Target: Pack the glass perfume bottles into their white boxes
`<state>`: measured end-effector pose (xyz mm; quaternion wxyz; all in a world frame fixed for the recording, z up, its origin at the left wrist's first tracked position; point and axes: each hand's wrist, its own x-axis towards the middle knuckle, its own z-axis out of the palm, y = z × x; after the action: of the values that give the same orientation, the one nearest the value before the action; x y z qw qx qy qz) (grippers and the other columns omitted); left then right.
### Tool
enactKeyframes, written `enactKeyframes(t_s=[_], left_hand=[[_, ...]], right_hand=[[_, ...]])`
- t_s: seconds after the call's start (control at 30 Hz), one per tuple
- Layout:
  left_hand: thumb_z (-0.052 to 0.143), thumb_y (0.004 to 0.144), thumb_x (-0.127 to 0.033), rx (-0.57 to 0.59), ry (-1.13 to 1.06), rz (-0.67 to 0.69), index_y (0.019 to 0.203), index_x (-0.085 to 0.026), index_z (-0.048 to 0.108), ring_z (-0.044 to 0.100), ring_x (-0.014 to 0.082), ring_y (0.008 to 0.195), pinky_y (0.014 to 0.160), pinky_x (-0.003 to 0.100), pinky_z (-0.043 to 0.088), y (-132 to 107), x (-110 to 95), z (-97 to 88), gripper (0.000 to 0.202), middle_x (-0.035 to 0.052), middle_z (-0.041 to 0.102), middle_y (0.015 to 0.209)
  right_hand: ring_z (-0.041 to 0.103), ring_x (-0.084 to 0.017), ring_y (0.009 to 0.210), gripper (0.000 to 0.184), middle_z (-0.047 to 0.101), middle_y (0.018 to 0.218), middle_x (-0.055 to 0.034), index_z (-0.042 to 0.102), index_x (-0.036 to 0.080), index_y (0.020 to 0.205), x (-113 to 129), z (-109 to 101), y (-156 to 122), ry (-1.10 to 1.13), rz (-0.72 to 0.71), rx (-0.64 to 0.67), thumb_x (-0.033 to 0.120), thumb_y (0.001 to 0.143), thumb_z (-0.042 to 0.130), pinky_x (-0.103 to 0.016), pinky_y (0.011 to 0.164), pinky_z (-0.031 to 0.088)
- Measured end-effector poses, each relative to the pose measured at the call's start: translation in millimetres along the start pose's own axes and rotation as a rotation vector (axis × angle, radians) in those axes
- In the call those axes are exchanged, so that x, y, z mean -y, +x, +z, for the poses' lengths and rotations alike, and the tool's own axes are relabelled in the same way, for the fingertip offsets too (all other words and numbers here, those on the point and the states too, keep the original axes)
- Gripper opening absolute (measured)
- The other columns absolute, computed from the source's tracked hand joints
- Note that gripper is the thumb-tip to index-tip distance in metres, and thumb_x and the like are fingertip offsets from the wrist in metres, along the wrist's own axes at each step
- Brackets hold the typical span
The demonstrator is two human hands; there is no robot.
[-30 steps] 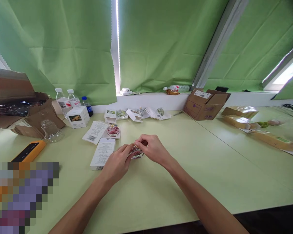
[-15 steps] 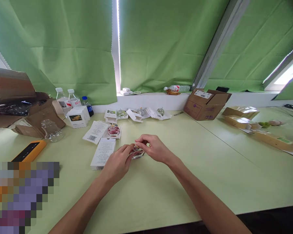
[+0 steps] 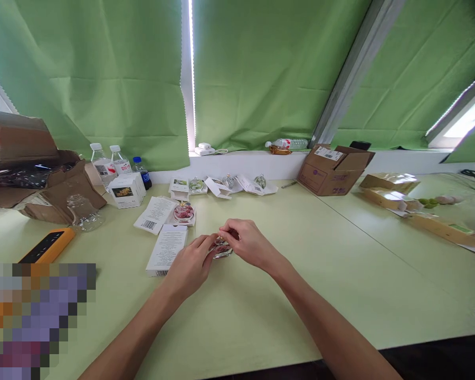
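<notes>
Both hands meet over a small round glass bottle [image 3: 221,250] with pink contents, resting on the pale green table [image 3: 285,285]. My left hand [image 3: 190,265] grips the bottle's side with curled fingers. My right hand [image 3: 248,244] pinches the bottle's top between thumb and fingertips. A white box [image 3: 167,249] with printed text lies flat just left of my left hand. Behind it a second pink bottle [image 3: 183,211] stands on an opened white box.
Several small bottles and opened white boxes [image 3: 221,184] line the back of the table. Water bottles [image 3: 111,164], an empty glass jar [image 3: 81,212], torn cardboard [image 3: 43,184] and an orange device [image 3: 45,245] lie left. A cardboard box [image 3: 332,169] and flat packages [image 3: 411,203] lie right.
My right hand's fingers have shifted slightly at the bottle's top; the bottle and my left hand stay in place.
</notes>
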<state>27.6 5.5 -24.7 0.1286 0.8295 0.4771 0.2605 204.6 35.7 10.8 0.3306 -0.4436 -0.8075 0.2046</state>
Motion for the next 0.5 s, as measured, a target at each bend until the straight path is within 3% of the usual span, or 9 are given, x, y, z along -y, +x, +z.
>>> enactKeyframes(t_s=[0.5], left_hand=[[0.038, 0.095, -0.025, 0.01, -0.009, -0.01, 0.127, -0.029, 0.044, 0.06, 0.0208, 0.099, 0.075, 0.03, 0.048, -0.4, 0.2, 0.8, 0.032, 0.003, 0.059, 0.117]], right_hand=[[0.056, -0.012, 0.06, 0.022, 0.064, 0.071, -0.0008, 0.056, 0.019, 0.07, 0.6, 6.7, -4.0, 0.197, 0.12, -0.042, 0.029, 0.088, 0.05, -0.023, 0.053, 0.042]])
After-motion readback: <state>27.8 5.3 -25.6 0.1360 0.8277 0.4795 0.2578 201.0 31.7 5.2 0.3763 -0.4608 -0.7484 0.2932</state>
